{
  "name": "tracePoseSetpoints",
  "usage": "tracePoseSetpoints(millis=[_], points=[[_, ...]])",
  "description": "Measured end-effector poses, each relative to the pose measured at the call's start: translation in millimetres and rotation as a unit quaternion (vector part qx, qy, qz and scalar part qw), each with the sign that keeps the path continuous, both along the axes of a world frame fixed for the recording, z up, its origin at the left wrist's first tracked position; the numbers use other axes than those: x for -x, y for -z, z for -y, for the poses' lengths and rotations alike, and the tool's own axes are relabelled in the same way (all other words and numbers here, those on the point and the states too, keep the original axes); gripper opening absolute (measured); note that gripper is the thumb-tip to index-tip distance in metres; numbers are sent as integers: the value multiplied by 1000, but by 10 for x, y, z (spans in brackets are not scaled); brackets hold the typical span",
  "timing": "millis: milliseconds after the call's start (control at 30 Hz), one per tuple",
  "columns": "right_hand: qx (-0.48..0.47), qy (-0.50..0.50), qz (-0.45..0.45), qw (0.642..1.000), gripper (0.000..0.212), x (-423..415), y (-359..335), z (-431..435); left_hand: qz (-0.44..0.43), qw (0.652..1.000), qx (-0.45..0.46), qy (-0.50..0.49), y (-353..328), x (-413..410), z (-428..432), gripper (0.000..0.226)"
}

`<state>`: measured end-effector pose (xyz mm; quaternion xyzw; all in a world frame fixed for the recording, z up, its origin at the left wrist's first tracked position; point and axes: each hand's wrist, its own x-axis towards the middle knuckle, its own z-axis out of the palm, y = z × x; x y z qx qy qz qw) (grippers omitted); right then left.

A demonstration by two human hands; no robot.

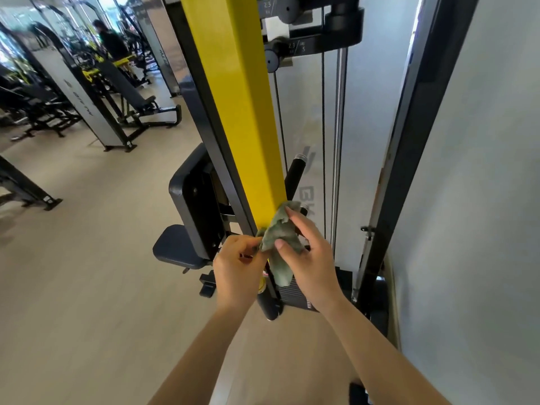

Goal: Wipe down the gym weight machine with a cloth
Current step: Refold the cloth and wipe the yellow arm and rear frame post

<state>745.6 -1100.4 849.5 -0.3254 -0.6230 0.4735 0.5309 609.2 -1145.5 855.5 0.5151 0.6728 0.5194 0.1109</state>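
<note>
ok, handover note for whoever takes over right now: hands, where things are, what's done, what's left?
Left hand: pinches the left edge of the cloth.
Right hand: grips the cloth, thumb on top.
Cloth: bunched between both hands, its top against the lower end of the yellow beam; one end hangs down.
Done: cannot tell which surfaces are already wiped.
Left, probably: the rest of the beam, then the seat, back pad and black handle.
</note>
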Motion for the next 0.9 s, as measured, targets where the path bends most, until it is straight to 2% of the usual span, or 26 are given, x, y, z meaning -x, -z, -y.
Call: tracePoseSetpoints(millis=[100, 233, 367, 533, 600, 700, 733, 833, 900], points=[[-29, 36, 27, 999, 55, 61, 112, -31, -9, 999, 14, 27, 44, 19, 31, 13], [26, 88, 60, 994, 42, 88, 356, -72, -10, 998, 0, 58, 88, 20, 130, 20], [134, 87, 181, 970, 17, -123, 716, -126, 17, 998, 22, 52, 149, 48, 247, 39], [339, 136, 190, 911, 13, -419, 1258, -146, 2, 998, 19, 56, 234, 40, 330, 40], [421, 143, 137, 885, 16, -463, 1403, -194, -6, 999, 14, 52, 271, 34, 343, 44], [569, 120, -62, 811, 23, -416, 1400, -314, -4, 999, 9, 48, 299, 16, 366, 48], [593, 110, -99, 792, 26, -372, 1374, -352, -5, 999, 8, 45, 300, 2, 376, 47], [598, 42, -133, 789, 40, -171, 1283, -434, -16, 999, 8, 28, 292, -39, 397, 46], [603, -22, -170, 779, 40, -65, 1199, -429, -19, 1000, 9, 17, 277, -60, 404, 45]])
